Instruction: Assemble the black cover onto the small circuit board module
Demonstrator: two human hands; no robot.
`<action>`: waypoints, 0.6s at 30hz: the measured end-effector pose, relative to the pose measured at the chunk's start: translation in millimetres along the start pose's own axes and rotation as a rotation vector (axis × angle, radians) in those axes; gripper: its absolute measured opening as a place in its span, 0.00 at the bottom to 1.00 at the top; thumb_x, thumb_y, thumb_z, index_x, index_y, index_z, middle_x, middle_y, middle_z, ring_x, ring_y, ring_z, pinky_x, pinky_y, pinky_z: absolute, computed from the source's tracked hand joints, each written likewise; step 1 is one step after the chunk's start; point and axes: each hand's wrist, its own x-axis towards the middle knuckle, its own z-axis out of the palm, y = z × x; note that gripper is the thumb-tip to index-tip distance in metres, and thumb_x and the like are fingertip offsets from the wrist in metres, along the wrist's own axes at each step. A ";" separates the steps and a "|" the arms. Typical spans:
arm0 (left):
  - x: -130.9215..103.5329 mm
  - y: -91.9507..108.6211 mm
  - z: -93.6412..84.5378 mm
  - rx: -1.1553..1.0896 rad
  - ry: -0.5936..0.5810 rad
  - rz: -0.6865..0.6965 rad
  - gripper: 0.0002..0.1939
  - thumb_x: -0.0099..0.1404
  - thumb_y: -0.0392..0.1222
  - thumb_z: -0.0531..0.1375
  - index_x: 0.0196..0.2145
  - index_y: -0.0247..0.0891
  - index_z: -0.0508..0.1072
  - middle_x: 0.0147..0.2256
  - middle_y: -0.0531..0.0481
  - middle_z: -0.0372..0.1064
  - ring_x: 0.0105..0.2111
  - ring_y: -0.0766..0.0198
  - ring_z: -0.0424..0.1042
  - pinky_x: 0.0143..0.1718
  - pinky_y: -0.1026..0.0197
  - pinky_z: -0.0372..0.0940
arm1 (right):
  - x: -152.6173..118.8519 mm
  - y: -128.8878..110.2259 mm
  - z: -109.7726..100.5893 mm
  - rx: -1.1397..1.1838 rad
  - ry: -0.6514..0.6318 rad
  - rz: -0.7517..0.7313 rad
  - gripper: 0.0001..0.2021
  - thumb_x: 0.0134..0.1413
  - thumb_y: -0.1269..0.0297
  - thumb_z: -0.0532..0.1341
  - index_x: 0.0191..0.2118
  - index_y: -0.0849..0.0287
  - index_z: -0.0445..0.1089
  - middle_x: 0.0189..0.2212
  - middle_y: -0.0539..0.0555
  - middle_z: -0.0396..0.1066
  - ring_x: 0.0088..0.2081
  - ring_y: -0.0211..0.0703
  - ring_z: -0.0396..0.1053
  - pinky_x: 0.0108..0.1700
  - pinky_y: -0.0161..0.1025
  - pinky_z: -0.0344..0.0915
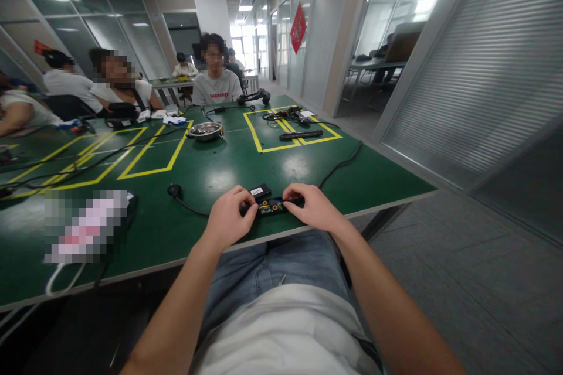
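An opened black power adapter (269,207) lies near the table's front edge, with small coloured parts and copper-like rings showing inside. At its left end, my left hand (229,218) has thumb and fingers closed on it. My right hand (314,206) pinches the opposite end, where the exact grip is partly hidden by the fingers. Just behind the adapter rests a black casing piece (259,191) with a white label. To the left, a black cord runs to a plug (175,190); another black cable (341,165) leads away to the right.
Farther back on the green table (378,179) stand a metal bowl (206,131) and, inside yellow tape, a black bar (301,135) beside tangled cables (288,114). A blurred-out phone-like item (90,225) with a white cable lies left. Several people sit beyond.
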 end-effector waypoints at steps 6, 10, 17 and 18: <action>-1.8 5.3 -2.4 0.056 -0.080 -0.014 0.05 0.68 0.40 0.63 0.33 0.42 0.77 0.32 0.49 0.79 0.31 0.57 0.75 0.34 0.57 0.63 | -2.1 -0.6 0.7 0.004 0.018 0.000 0.03 0.57 0.71 0.66 0.35 0.55 0.76 0.34 0.51 0.79 0.36 0.44 0.73 0.40 0.39 0.64; -1.5 2.4 -1.2 0.026 -0.027 -0.003 0.07 0.68 0.41 0.62 0.33 0.41 0.78 0.30 0.49 0.77 0.30 0.58 0.74 0.34 0.57 0.63 | -3.1 -0.5 0.6 0.005 0.055 -0.020 0.03 0.58 0.71 0.67 0.35 0.55 0.77 0.34 0.51 0.78 0.36 0.44 0.73 0.41 0.39 0.65; -1.1 -1.5 -0.3 0.001 -0.009 0.022 0.08 0.69 0.41 0.61 0.30 0.41 0.76 0.33 0.48 0.76 0.34 0.56 0.74 0.37 0.55 0.67 | -0.8 -1.7 -1.1 0.032 0.039 -0.007 0.06 0.60 0.72 0.63 0.34 0.56 0.77 0.33 0.52 0.77 0.34 0.42 0.72 0.37 0.38 0.64; -1.0 -2.0 0.0 0.002 -0.002 0.039 0.08 0.69 0.40 0.62 0.30 0.42 0.76 0.35 0.47 0.76 0.36 0.54 0.75 0.39 0.54 0.68 | -0.3 -1.2 -0.8 0.029 0.039 -0.005 0.06 0.59 0.72 0.63 0.34 0.56 0.77 0.33 0.52 0.77 0.34 0.43 0.72 0.37 0.38 0.65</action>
